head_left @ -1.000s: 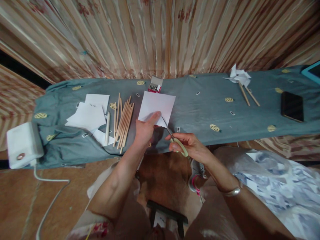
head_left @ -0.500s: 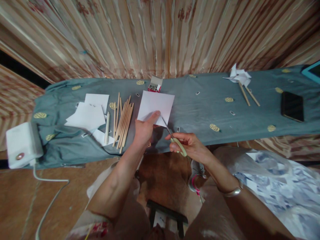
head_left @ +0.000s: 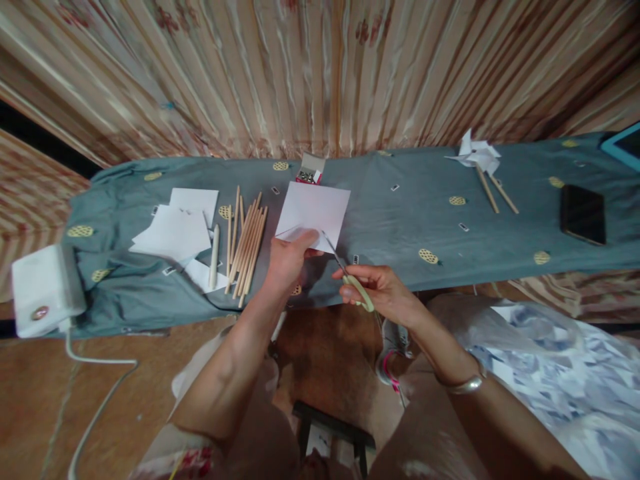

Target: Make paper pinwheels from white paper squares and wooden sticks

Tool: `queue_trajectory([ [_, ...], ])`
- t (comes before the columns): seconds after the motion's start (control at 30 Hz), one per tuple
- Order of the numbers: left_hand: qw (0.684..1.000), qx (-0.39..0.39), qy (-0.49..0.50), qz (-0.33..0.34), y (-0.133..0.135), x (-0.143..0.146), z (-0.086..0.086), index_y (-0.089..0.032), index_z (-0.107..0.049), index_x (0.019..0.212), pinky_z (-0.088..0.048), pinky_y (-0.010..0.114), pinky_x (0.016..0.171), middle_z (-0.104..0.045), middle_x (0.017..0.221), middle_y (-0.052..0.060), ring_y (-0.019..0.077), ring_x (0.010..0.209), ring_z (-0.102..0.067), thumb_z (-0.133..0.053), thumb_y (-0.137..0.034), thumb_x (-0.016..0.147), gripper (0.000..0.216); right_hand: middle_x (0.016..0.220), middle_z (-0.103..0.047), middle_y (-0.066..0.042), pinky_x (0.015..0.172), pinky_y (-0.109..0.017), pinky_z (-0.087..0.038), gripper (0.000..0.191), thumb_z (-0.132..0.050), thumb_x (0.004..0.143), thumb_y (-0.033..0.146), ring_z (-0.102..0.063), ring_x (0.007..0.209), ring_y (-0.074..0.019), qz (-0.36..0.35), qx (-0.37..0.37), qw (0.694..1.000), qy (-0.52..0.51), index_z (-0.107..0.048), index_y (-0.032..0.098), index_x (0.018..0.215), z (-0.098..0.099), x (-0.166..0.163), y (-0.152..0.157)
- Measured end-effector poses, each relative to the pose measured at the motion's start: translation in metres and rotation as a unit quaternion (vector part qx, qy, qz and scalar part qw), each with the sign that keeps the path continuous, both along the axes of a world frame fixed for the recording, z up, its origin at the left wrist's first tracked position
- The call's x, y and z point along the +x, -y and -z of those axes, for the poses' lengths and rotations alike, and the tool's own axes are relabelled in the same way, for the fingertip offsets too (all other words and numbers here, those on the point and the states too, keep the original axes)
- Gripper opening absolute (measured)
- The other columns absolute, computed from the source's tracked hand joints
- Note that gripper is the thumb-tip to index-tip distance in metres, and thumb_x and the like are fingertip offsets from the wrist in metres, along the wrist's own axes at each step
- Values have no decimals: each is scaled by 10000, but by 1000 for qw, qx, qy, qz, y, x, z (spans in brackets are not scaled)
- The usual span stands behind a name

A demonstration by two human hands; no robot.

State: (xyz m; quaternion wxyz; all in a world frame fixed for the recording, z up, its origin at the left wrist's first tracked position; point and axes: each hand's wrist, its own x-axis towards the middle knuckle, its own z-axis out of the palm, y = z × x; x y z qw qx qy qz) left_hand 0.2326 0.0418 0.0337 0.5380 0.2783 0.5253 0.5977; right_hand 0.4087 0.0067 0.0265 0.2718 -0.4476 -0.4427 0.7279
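Observation:
Pinched at its lower left edge, a square sheet of white paper is held by my left hand, thumb on top. My right hand is closed round the pale green handles of a pair of scissors. The blades reach up and left over the sheet's lower edge, close to my left thumb. Just behind the sheet stands an open red box of small metal pins. Left of my left hand lie several wooden sticks and a thicker whitish stick.
White paper pieces lie left on the blue-grey cloth. Paper pinwheels on sticks and a black phone are at right. A white box with a cable stands far left. Below right is a plastic bag of white papers.
My left thumb has shifted slightly down and left on the sheet, a little away from the scissors' tips. Fingers now show beneath the sheet. My right hand has barely moved.

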Motion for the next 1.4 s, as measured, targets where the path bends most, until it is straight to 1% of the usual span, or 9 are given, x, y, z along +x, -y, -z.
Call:
queue_trajectory([
  [0.13, 1000, -7, -4, -1, 1, 1, -2, -153, -669, 707, -532, 226, 499, -708, 760, 21, 153, 643, -638, -780, -289, 504, 268, 607, -601, 52, 520, -204, -424, 508, -885, 576, 505, -559, 557, -70, 4, 7, 1000, 10, -736, 171, 929, 0, 0, 0],
  [0.4, 1000, -9, -5, 11, 2, 4, -2, -131, -692, 732, -539, 231, 503, -698, 759, 21, 139, 637, -622, -781, -267, 509, 275, 618, -602, 47, 536, -207, -437, 485, -888, 569, 505, -558, 580, -75, 3, 20, 1000, 15, -728, 178, 890, -6, -2, -2],
  [0.53, 1000, -8, -10, 11, 3, 2, -1, -135, -692, 751, -545, 242, 516, -695, 770, 19, 147, 655, -623, -783, -275, 514, 289, 583, -596, 60, 502, -195, -414, 496, -908, 530, 488, -536, 532, -60, 13, 10, 1000, 14, -725, 172, 866, -6, -3, -2],
  [0.63, 1000, -13, -8, 17, 2, 2, -2, -143, -688, 764, -547, 248, 532, -697, 785, 27, 156, 671, -632, -781, -280, 518, 297, 585, -605, 69, 524, -190, -445, 508, -924, 504, 453, -562, 537, -57, 17, -5, 1000, 10, -721, 176, 877, -6, -4, -2],
  [0.83, 1000, -4, -18, 19, 3, 4, -2, -143, -689, 797, -538, 258, 522, -695, 793, 43, 166, 666, -625, -772, -268, 531, 305, 600, -624, 58, 536, -199, -478, 486, -893, 552, 492, -588, 545, -66, 16, 10, 1000, 15, -722, 179, 882, -5, -3, -2],
  [1.03, 999, -7, -33, 25, 4, 6, 1, -145, -705, 826, -548, 273, 528, -709, 820, 65, 193, 692, -643, -762, -266, 558, 299, 609, -640, 49, 534, -211, -474, 465, -910, 530, 454, -589, 549, -77, 21, 20, 999, 17, -730, 187, 866, -6, -1, -3],
  [1.17, 999, -7, -23, 26, 4, 5, 2, -143, -703, 832, -552, 252, 517, -715, 823, 66, 173, 676, -632, -771, -270, 550, 316, 605, -630, 60, 545, -206, -481, 471, -926, 500, 419, -585, 545, -70, 26, 0, 1000, 14, -726, 188, 859, -5, -1, -4],
  [1.33, 999, 3, -13, 29, 5, 7, 0, -149, -693, 817, -525, 236, 488, -693, 792, 43, 155, 642, -608, -764, -238, 542, 298, 601, -627, 64, 535, -196, -474, 449, -915, 531, 412, -592, 550, -67, 21, 6, 1000, 13, -722, 182, 866, -6, -1, -4],
  [1.4, 999, 3, -17, 30, 5, 8, -1, -152, -691, 814, -521, 242, 485, -686, 787, 38, 158, 638, -605, -760, -232, 543, 291, 596, -628, 63, 537, -201, -476, 459, -919, 517, 412, -592, 548, -70, 25, 2, 1000, 15, -726, 180, 863, -6, -1, -5],
])
